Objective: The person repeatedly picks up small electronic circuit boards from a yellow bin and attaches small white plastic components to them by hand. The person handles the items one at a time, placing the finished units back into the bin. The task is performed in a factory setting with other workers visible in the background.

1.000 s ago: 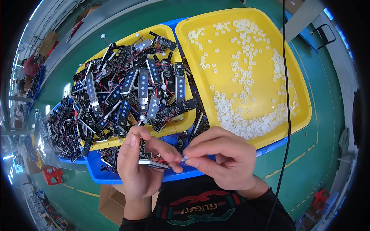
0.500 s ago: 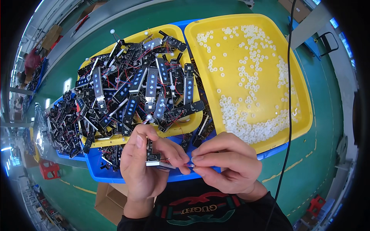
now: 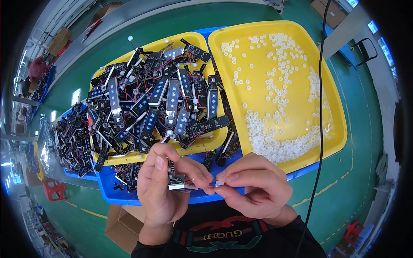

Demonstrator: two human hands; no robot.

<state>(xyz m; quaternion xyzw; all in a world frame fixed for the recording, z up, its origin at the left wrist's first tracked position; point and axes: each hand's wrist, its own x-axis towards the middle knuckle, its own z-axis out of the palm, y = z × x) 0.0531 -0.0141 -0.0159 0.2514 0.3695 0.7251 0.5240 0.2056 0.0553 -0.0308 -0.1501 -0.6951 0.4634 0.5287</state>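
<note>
My left hand point(image 3: 161, 189) is closed around a small black circuit board assembly point(image 3: 175, 179) with a white edge strip. Thin wires lead from it toward my right hand point(image 3: 258, 185). Between the right thumb and fingertips is a small whitish piece point(image 3: 219, 183), at the wire ends; its exact kind is too small to tell. The left fingertips lie close beside this piece. Just beyond my left hand, many similar black circuit board assemblies point(image 3: 172, 99) with blue-lit strips and red wires are heaped in a yellow tray point(image 3: 205, 148).
A second yellow tray point(image 3: 297, 124) at the right holds small white rings point(image 3: 266, 139). Both trays rest on a blue bin point(image 3: 112, 194) with more boards in it. A black cable point(image 3: 319, 142) hangs at the right. A cardboard box point(image 3: 122, 228) stands below on the green floor.
The whitish piece shows more plainly between my right fingertips, which have shifted slightly. My left hand keeps its hold on the circuit board assembly. The whole view has moved a little.
</note>
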